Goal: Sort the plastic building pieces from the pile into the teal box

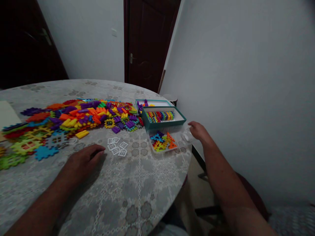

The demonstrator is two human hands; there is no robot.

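My left hand [82, 162] rests on the patterned tablecloth, fingers bent and pressed together, with nothing visible in them. Just right of its fingertips lie several small white window-shaped pieces [117, 146]. My right hand [197, 131] reaches to the table's right edge, its fingers curled beside a clear plastic item [187, 134]; whether it grips that item is too unclear to tell. Left of it, a clear tray [161, 151] holds blue, yellow and orange pieces. Behind the tray, a green box [163, 124] contains rows of multicoloured pieces.
A large heap of colourful plastic pieces [81, 114] spreads over the left and middle of the table [118, 196]. Another green-edged box [157, 102] stands behind. A pale board [8, 114] is at far left, and a wall [233, 82] rises on the right.
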